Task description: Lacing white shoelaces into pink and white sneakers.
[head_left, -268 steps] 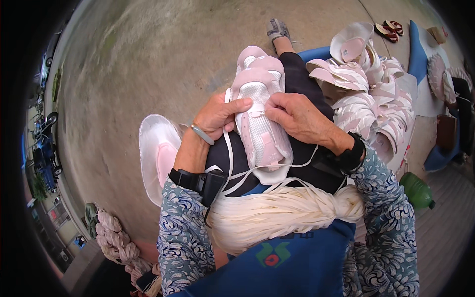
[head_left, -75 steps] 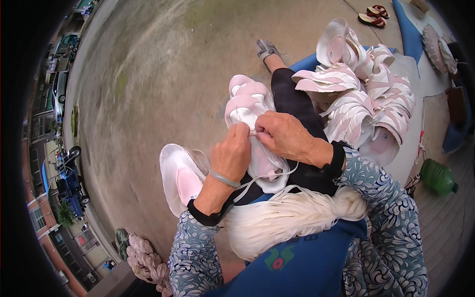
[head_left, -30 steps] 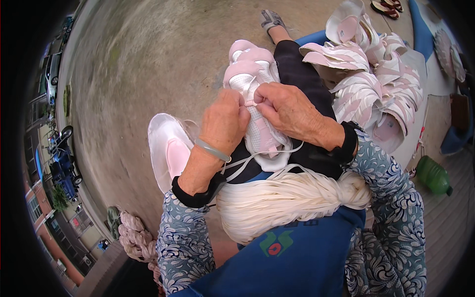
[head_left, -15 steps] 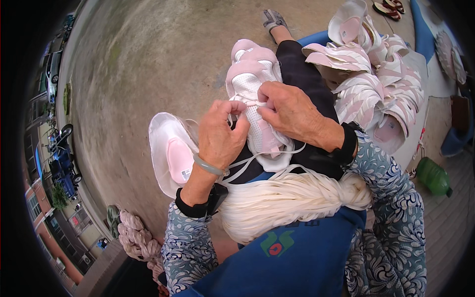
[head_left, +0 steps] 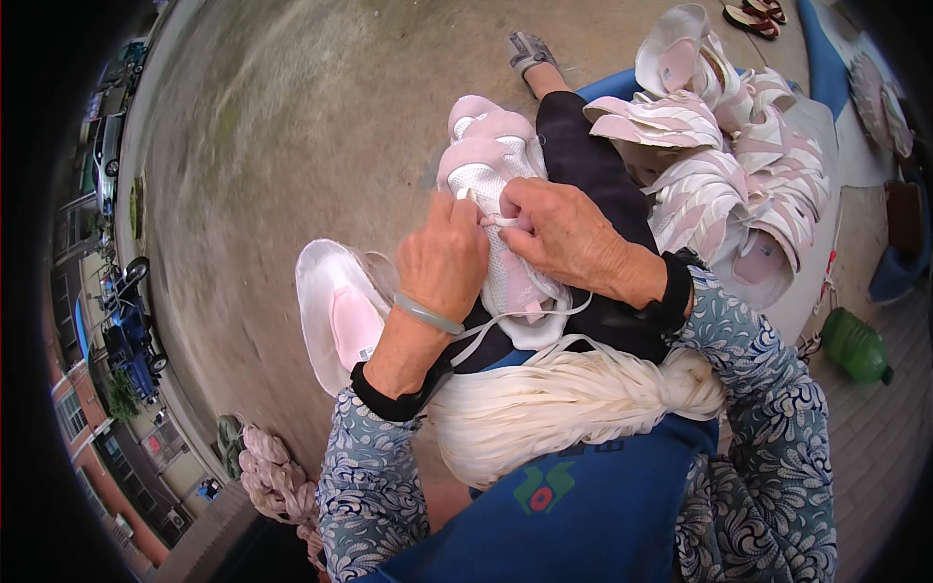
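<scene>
A pink and white shoe upper (head_left: 498, 146) lies across my lap, its toe pointing away. Both hands meet over its lacing. Pinched closed, my right hand (head_left: 578, 238) grips a white shoelace (head_left: 501, 222) at the right side of the opening. Closed too, my left hand (head_left: 442, 257) holds lace at the left side, though its fingertips are partly hidden. A loose length of lace loops below toward my left wrist. Nearer my body, a thick bundle of cream laces (head_left: 554, 398) rests across my lap. Another upper (head_left: 340, 311) with a pink inside sits left of my left hand.
At the right, a heap of pink and white uppers (head_left: 700, 185) covers a pale surface. A green plastic bottle (head_left: 855, 347) lies beyond my right elbow. Sandals (head_left: 753, 19) are at the far right. More uppers (head_left: 272, 466) are stacked at lower left.
My left hand has turned knuckles-up and moved closer to my right hand, its fingers now over the lacing. The right hand stays at the lace, and the whole view has shifted slightly.
</scene>
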The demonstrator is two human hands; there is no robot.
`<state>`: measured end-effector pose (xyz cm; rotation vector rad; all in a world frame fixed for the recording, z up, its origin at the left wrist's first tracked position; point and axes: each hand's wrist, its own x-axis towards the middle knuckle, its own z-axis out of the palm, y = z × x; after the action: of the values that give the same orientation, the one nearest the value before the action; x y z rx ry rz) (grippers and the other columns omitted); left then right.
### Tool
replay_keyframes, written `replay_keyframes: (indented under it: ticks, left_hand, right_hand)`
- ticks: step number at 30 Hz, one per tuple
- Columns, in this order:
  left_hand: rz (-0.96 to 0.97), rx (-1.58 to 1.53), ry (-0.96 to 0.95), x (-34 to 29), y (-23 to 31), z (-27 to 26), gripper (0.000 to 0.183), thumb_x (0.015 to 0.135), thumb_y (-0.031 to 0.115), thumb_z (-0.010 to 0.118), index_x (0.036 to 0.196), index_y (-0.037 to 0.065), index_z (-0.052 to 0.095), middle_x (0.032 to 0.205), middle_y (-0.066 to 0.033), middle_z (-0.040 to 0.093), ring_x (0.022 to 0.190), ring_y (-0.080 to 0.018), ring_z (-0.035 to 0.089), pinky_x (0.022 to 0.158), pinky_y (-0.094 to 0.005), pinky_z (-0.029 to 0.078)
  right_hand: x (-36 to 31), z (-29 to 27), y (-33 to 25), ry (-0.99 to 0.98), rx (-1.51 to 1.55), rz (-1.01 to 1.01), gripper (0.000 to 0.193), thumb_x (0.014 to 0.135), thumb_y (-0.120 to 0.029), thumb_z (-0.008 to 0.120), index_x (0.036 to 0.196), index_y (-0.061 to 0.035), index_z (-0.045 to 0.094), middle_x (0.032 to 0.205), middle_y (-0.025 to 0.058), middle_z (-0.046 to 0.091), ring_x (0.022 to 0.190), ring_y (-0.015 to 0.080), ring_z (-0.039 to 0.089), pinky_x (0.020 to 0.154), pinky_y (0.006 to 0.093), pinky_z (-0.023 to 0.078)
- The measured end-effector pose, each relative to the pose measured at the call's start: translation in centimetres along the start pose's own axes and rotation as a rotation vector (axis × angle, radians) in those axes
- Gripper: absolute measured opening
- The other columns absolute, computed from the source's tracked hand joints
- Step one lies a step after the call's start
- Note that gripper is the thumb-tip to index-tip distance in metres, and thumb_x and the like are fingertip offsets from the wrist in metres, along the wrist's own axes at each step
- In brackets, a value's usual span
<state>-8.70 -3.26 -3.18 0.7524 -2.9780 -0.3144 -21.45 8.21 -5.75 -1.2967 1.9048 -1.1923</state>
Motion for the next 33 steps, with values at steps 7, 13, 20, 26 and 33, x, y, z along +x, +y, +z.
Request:
replay_keyframes:
  ticks: [7,13,20,26,33]
  left_hand:
    - [0.165,-0.017,0.084,-0.2,-0.6,0.4,0.009,0.078,0.007,0.062,0.085,0.008,0.058,0.080,-0.0088,0.058,0.064,-0.0317,0.061,0.051,-0.0398,0.048]
    - [0.170,-0.265,0.080,-0.1,-1.5,0.2,0.012,0.078,0.003,0.062,0.088,0.006,0.056,0.082,-0.0116,0.059,0.067,-0.0327,0.061,0.056,-0.0377,0.048]
    - [0.126,-0.519,-0.146,0.8,-3.0,-1.4,0.011,0.082,0.001,0.061,0.092,0.002,0.055,0.078,-0.0130,0.058,0.070,-0.0263,0.058,0.065,-0.0330,0.047]
    - [-0.008,-0.588,-0.284,1.2,-4.1,-4.5,0.009,0.082,0.001,0.063,0.087,0.002,0.055,0.072,-0.0059,0.052,0.065,-0.0134,0.049,0.060,-0.0268,0.042]
    - [-0.136,-0.692,-0.150,-2.0,-3.1,-4.1,0.008,0.084,0.004,0.064,0.086,0.003,0.057,0.073,0.0019,0.052,0.064,-0.0084,0.044,0.057,-0.0240,0.039]
  right_hand:
    - [0.1,-0.1,-0.1,0.000,0.005,-0.003,0.017,0.077,-0.007,0.066,0.087,0.0008,0.055,0.070,0.0155,0.057,0.062,0.0286,0.059,0.059,0.0370,0.047]
    - [0.0,-0.1,-0.1,-0.005,0.011,0.003,0.016,0.077,-0.008,0.066,0.087,0.0008,0.056,0.070,0.0147,0.057,0.061,0.0270,0.059,0.058,0.0362,0.047]
    - [0.3,-0.4,-0.5,-0.105,0.018,0.084,0.018,0.078,-0.012,0.063,0.087,0.0011,0.056,0.080,0.0194,0.060,0.079,0.0394,0.061,0.069,0.0451,0.048]
    - [0.1,-1.6,-0.5,-0.035,0.069,-0.008,0.014,0.080,-0.004,0.064,0.092,0.0015,0.059,0.076,0.0110,0.057,0.061,0.0184,0.056,0.058,0.0302,0.046]
    - [1.1,-0.9,-2.6,-0.127,0.039,-0.261,0.027,0.082,-0.003,0.062,0.108,-0.0026,0.059,0.099,0.0145,0.057,0.090,0.0348,0.059,0.076,0.0382,0.049]
